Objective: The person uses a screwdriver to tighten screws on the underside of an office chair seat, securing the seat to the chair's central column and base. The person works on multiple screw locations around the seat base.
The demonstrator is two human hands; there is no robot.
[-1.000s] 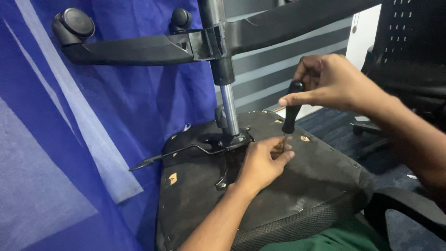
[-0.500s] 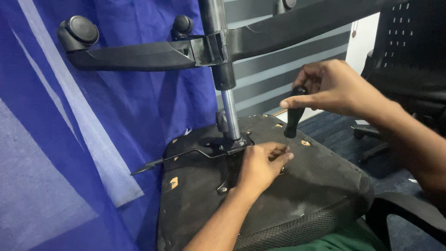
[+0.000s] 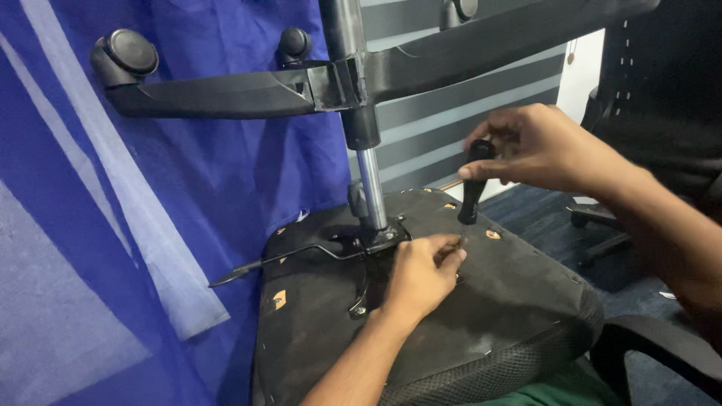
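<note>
1. We see a screwdriver [image 3: 473,184] with a black handle standing nearly upright over the underside of an upturned office chair seat [image 3: 519,316]; its thin shaft points down toward the seat just beside the fingertips of the other hand. The tip itself is too small to make out.
2. Our right hand [image 3: 538,146] comes in from the right with the forearm sloping down across the view. Its fingers are curled round the top of the handle — thumb on the near side, knuckles raised — so the hand is clamped on the tool.
3. Our left hand [image 3: 421,274] reaches up from the bottom edge, the wrist straight and the palm lying on the black seat underside. Its thumb and forefinger are pinched together right at the foot of the shaft; whether they grip a small fastener we cannot tell.
4. The two hands are close, one above the other, and do not touch.
5. Just left of the left hand stands the silver gas-lift column [image 3: 371,188], rising from a black metal mounting plate [image 3: 361,244] — a thin lever [image 3: 259,265] juts out from it to the left.
6. Above, the black star base [image 3: 248,90] spreads sideways, with castors [image 3: 129,51] at its arm ends.
7. A blue curtain [image 3: 113,248] hangs behind on the left.
</note>
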